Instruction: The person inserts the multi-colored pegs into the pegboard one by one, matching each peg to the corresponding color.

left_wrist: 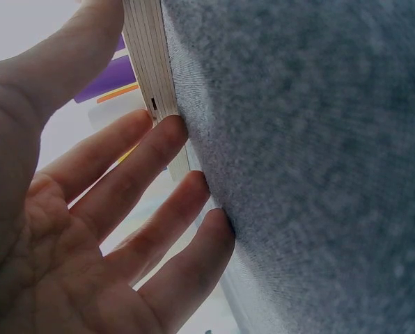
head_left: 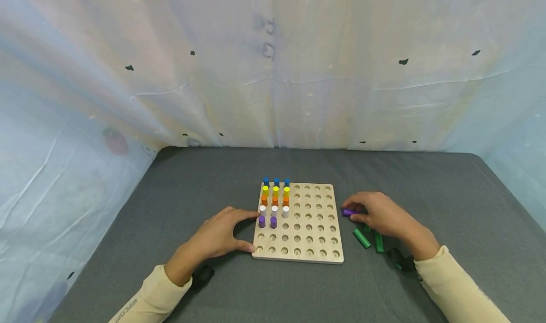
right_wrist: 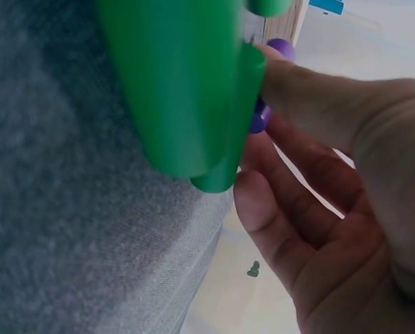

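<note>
A pale wooden pegboard (head_left: 304, 255) lies flat on the table, with rows of round holes. On its left side stand three blue, three yellow, three orange and three white pegs (head_left: 286, 211), with two purple pegs (head_left: 273, 222) in front of them. My left hand (head_left: 218, 233) rests against the board's left edge, thumb by the near corner and fingers extended. To the right of the board, my right hand (head_left: 379, 213) pinches a loose purple peg (head_left: 349, 212) between thumb and fingers, close over the cloth. In the right wrist view this peg (right_wrist: 259, 117) is partly hidden behind a green peg.
Several green pegs (head_left: 361, 238) lie on the grey cloth (head_left: 213, 285), beneath and just in front of my right hand. A dark strap (head_left: 401, 260) is at the right wrist. Pale hanging sheeting (head_left: 315, 100) rises behind the table and along both sides.
</note>
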Available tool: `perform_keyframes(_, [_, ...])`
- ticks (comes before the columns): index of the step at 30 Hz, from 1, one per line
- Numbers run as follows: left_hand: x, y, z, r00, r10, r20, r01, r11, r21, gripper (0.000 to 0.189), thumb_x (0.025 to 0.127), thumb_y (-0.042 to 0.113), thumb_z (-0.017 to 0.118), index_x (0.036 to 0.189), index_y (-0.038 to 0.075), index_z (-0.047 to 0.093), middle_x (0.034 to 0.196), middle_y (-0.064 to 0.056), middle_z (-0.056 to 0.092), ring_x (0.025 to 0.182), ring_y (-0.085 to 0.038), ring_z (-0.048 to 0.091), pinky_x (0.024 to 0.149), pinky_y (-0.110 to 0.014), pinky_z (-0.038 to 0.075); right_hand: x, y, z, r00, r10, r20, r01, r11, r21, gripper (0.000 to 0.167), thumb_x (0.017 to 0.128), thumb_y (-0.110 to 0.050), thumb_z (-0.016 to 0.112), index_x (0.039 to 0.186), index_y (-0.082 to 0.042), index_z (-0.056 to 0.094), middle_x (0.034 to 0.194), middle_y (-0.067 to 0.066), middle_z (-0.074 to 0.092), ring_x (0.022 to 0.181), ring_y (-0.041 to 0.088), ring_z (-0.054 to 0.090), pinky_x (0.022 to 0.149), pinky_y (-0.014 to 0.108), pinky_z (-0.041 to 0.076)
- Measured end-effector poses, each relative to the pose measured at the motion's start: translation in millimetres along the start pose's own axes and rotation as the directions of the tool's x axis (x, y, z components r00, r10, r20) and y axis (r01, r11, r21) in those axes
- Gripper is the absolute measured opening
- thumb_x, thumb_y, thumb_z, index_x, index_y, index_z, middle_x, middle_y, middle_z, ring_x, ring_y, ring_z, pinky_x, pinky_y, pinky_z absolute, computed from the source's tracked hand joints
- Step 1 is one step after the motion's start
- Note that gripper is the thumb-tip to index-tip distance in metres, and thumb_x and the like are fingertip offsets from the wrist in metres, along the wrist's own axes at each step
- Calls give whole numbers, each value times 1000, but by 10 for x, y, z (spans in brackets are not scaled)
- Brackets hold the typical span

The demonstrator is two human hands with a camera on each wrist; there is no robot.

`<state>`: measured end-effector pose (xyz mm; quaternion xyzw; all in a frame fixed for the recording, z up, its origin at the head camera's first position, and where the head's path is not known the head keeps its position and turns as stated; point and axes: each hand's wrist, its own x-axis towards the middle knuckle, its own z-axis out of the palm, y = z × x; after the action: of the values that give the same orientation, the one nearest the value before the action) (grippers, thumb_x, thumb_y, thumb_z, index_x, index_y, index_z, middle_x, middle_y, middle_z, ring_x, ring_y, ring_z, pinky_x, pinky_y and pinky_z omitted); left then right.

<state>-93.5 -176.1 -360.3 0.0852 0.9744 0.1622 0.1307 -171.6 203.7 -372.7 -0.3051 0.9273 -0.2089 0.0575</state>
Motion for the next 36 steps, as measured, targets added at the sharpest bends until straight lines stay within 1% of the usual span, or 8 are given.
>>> perform_keyframes(5, [0,3,-7,1000,2,-3,-2,1000,2,79,68,48,88,140,34,58,137,3,61,128,-21,54,96,-55,49,-28,-8,-24,997,-38,-66,37,999,-27,27,89,-10,74,116,-12,71,102,-2,72,89,10,66,76,36,54])
perform_keyframes(10, [1,4,-12,1000,4,-3,-4,1000,4,79,68,48,88,140,34,58,138,3,61,128,-21,53,96,-56,49,-25,-12,-38,994,-53,-93,50,998,-40,31,90,-12,73,121,-12,69,104,-2,71,91,12,65,77,37,54])
perform_keyframes(13, [2,2,-10,1000,6,-4,-6,1000,5,79,68,48,88,140,33,58,138,3,61,128,-22,54,97,-56,49,-18,-8,-32,993,-57,-106,52,998,-48,31,90,-12,74,121,-13,69,103,-2,70,90,11,65,76,37,54])
perform_keyframes(19, [1,2,-10,1000,4,-6,-4,1000,3,79,68,48,88,139,33,58,138,3,61,128,-22,54,97,-56,49,-11,-1,-23,993,-46,-108,43,998,-35,31,90,-12,73,121,-13,68,106,-1,70,93,14,67,79,38,55])
perform_keyframes(23, [2,-2,-8,1000,3,-4,-3,1000,-1,79,68,49,88,139,34,58,137,4,61,128,-21,54,97,-56,48,-15,0,-19,994,-23,-102,22,1000,-18,30,90,-12,73,120,-14,68,107,-1,71,93,14,68,79,40,55])
perform_keyframes(29, [-8,-16,10,1000,9,-5,-9,1000,-12,79,67,49,88,139,35,58,137,6,62,128,-20,53,98,-57,48,-24,-13,-26,996,14,-91,-15,1000,-8,25,91,-16,72,116,-16,69,103,-3,72,93,14,68,78,41,55])
perform_keyframes(36, [6,-13,11,1000,10,-5,-10,1000,-4,79,68,49,88,139,35,58,137,5,62,127,-20,54,97,-55,49,-28,-12,-44,994,28,-104,-29,1000,-10,21,91,-19,73,112,-19,71,98,-6,73,90,12,69,75,38,54])
